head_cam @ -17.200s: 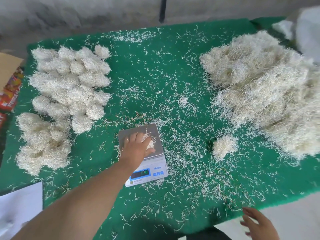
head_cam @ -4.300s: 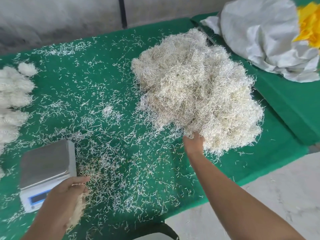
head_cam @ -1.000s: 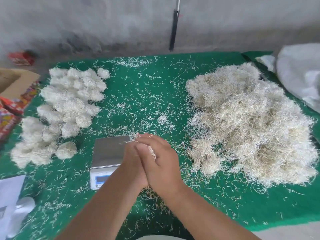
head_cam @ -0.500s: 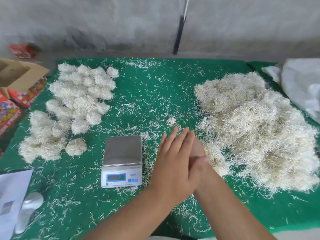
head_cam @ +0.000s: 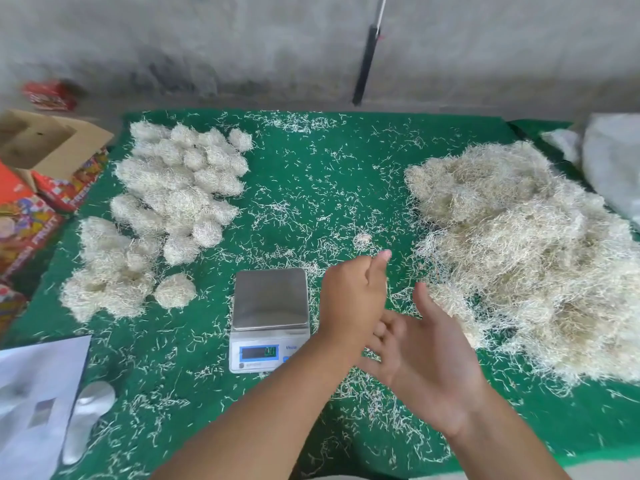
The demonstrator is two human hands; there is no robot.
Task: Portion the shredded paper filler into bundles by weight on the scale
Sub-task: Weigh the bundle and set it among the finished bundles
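Both grips are released and hold nothing: the left hand [head_cam: 351, 299] hangs back-up with fingers loosely bent, crossing over the fingers of the right hand [head_cam: 429, 362], which lies palm-up and spread. The scale [head_cam: 270, 318] sits bare at 9 o'clock of the hands, display toward the person, its reading too blurred to make out. The loose filler pile [head_cam: 530, 251], cut off at the frame edge, lies at 2 o'clock, and the finished bundles [head_cam: 166, 209] at 10 o'clock on the table [head_cam: 311, 188].

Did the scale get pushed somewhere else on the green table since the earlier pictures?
No. The scale sits in the same spot as before, just right of the nearest small bundle and left of the big loose pile. Only the head camera shifted.
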